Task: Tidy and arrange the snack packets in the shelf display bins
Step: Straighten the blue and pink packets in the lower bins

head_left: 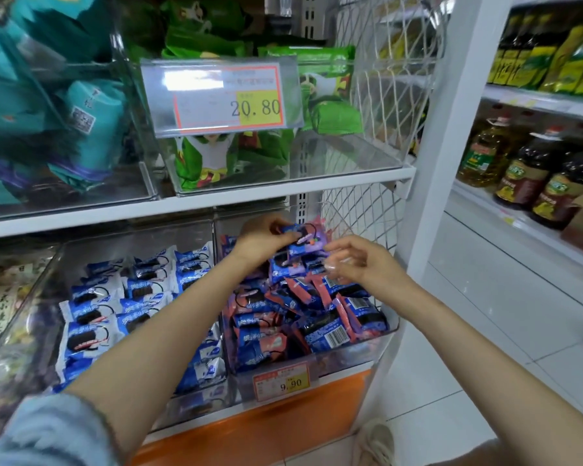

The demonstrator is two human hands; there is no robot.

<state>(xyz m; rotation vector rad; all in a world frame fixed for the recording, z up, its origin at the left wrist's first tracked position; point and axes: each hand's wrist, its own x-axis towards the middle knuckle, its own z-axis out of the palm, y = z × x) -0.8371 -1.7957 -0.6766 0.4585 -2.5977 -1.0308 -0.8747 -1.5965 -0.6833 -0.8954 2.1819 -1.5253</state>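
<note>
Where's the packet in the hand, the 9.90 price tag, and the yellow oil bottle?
Held packet (305,237): head view, its blue-and-purple front.
9.90 price tag (281,382): head view, middle of the label.
Yellow oil bottle (483,146): head view, its body.

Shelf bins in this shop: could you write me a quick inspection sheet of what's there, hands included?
Surface: white shelf carrying clear bins; the right lower bin is the one being worked on.
Job's things: blue-and-pink packets piled untidily in the right lower bin; blue-and-white packets in neater rows in the bin beside it; held packet lifted above the pile.
Clutter: nothing seen.
Grippers: left hand pinches the held packet; right hand hovers beside it, fingers loosely curled, tips blurred, grip unclear.
Cables: nothing seen.
Surroundings: green packets and a 20.80 price tag above; oil bottles on shelving to the right; tiled floor.
</note>
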